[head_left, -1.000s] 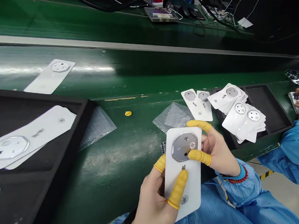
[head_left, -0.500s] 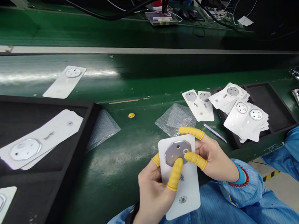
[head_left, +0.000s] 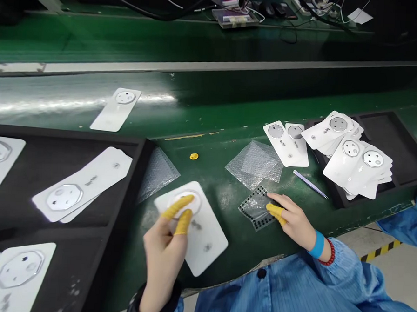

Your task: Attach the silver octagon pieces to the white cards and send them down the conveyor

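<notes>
Two hands in view. What's each on?

Left hand: thumb and index, in yellow finger cots, down on the octagonal face of a white panel. Motion blur, can't tell if pinching or just pressing. Right hand: fingers at the right edge of a black-dotted clear sheet; can't tell if they grip it.

Panel's where?

Near edge of the bench, face up, slanted, between the left tray and the dotted sheet. Flat on the bench or just above it, can't tell.

Around it?

Bubble wrap just beyond the dotted sheet. Small yellow piece past the panel. Slim lilac tool near the right tray, which carries a panel pile; two loose panels just left of that. Left tray has several more, plus a lone panel beyond it.
</notes>
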Demonstrator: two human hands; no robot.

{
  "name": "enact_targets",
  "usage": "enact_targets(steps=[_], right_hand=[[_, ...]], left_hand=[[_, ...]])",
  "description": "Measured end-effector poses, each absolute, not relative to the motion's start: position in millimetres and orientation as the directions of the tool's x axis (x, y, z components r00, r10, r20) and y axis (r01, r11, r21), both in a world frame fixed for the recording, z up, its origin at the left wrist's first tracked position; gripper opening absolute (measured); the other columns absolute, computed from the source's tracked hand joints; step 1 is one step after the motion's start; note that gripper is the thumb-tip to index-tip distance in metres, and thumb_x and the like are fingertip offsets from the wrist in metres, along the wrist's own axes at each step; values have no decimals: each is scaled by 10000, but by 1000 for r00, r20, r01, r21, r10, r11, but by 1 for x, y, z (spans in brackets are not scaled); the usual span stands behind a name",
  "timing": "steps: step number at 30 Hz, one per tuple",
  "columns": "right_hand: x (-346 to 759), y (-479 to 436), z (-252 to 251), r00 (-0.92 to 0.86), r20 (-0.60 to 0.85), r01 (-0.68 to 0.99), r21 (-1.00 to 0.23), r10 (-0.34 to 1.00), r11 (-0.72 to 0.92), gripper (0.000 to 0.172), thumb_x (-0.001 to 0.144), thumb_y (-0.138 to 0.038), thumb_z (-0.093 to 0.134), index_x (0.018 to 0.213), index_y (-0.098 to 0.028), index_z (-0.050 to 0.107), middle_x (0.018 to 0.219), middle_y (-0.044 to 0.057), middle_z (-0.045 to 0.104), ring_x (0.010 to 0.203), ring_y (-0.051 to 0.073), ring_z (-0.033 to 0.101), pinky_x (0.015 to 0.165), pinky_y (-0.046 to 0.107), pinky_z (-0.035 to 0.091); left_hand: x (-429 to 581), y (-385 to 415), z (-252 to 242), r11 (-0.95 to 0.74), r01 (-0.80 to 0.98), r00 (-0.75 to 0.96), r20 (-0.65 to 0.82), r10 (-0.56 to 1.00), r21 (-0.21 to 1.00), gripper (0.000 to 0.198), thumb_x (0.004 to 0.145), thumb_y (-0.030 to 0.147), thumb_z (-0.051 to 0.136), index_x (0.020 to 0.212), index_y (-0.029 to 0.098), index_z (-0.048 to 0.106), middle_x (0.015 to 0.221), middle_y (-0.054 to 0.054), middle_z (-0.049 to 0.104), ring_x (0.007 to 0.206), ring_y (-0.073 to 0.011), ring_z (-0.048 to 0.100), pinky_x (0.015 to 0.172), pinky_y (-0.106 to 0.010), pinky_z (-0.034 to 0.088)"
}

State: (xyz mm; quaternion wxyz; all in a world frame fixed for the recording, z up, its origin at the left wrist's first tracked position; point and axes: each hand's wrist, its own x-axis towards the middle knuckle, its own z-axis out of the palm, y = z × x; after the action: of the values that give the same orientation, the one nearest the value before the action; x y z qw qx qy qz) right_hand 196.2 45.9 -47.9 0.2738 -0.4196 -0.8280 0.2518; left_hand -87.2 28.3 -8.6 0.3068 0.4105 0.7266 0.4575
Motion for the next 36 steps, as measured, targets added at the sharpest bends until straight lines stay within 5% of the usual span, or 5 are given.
enact_targets(steps=[4, 15, 22, 28, 36], right_hand=[[203, 57, -17, -485, 439, 409, -650, 756, 640, 393, 920, -1, 458, 1227, -189, 615, 1317, 159, 602, 1238, 243, 570, 952, 463, 565], [225, 69, 41, -658, 411, 295, -630, 631, 718, 407, 982, -175, 492, 1389, -183, 481, 1134, 108, 705, 1036, 182, 661, 887, 311, 596], [226, 86, 29, -615, 281, 566, -494, 737, 661, 331, 922, -114, 527, 1224, -217, 615, 1334, 141, 590, 1288, 304, 512, 1049, 607, 434], [173, 70, 7, -407, 351, 410, -755, 843, 512, 118, 920, -188, 596, 1009, -199, 674, 957, 75, 683, 873, 186, 669, 759, 341, 600], [154, 59, -11, -455, 484, 518, -539, 748, 664, 226, 921, -30, 452, 888, -152, 639, 987, 122, 670, 925, 210, 656, 710, 346, 610]], left_hand=[[-65, 39, -23, 367, 178, -206, -330, 921, 913, 369, 742, 498, 650, 726, 144, 754, 743, -89, 755, 802, -311, 687, 690, -349, 520], [-8, 43, -8, 482, -167, 197, -450, 871, 860, 349, 715, 508, 729, 692, 166, 795, 720, -82, 764, 647, -212, 650, 605, -290, 489], [-2, 46, -4, 442, -331, 55, -451, 891, 833, 266, 601, 419, 857, 734, 193, 814, 818, -73, 795, 760, -199, 682, 707, -268, 524], [5, 44, -10, 427, -427, -18, -479, 877, 797, 207, 562, 307, 870, 711, 178, 804, 685, -49, 770, 624, -163, 657, 620, -243, 519], [7, 44, -12, 425, -504, -121, -549, 827, 752, 180, 557, 326, 787, 584, 155, 738, 557, -23, 693, 530, -134, 584, 531, -227, 468]])
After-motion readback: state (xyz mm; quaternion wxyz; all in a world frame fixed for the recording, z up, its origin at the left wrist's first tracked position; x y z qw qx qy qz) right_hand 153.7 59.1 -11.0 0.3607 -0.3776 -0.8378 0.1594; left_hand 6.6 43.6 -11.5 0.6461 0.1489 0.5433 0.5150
